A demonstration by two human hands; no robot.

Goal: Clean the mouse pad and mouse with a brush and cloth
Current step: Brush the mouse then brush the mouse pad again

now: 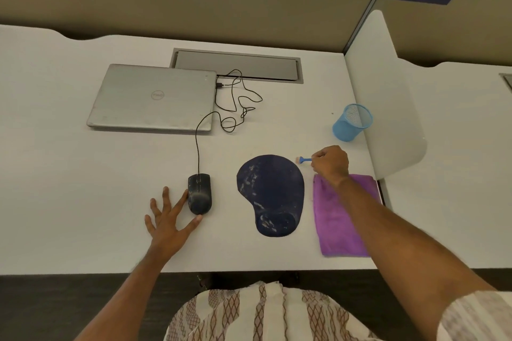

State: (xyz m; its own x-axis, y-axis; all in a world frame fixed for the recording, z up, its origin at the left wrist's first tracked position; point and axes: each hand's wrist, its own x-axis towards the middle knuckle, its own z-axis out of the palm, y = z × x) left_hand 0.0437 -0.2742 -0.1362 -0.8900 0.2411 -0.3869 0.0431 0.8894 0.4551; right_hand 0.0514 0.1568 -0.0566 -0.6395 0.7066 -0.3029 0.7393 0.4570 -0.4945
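**Right hand** (329, 163): closed in a fist round the handle of the brush (304, 159), above the far end of the cloth (332, 224). The forearm crosses over the cloth.

**Brush:** small and blue, with its long axis parallel to the near edge of the tabletop (83, 174). The bristle head points left, just beside the far right rim of the mouse pad (273, 194) and not over it. Whether the bristles touch the tabletop cannot be told.

**Left hand** (166, 219): open with fingers spread and straight, holding nothing. The forefinger tip is against the left side of the mouse (200, 194) and the thumb tip is by its near end.

**Mouse pad:** dark blue with pale smears. Its long axis runs from near to far, with the wrist rest at the near end. It lies between the mouse and the cloth, right of the middle and towards the near edge. It is left of and slightly nearer than the brush head, so the right hand is the closer one. In my judgement, a short move leftward would put the bristles on it.

**Mouse:** dark and dusty, left of the pad and apart from it. Its cable (198, 141) leads away towards the far edge.

**Cloth:** purple and folded, just right of the pad, near the right edge.

**Also present:** a closed laptop (155, 97) far left and a blue mesh cup (352, 123) far right.
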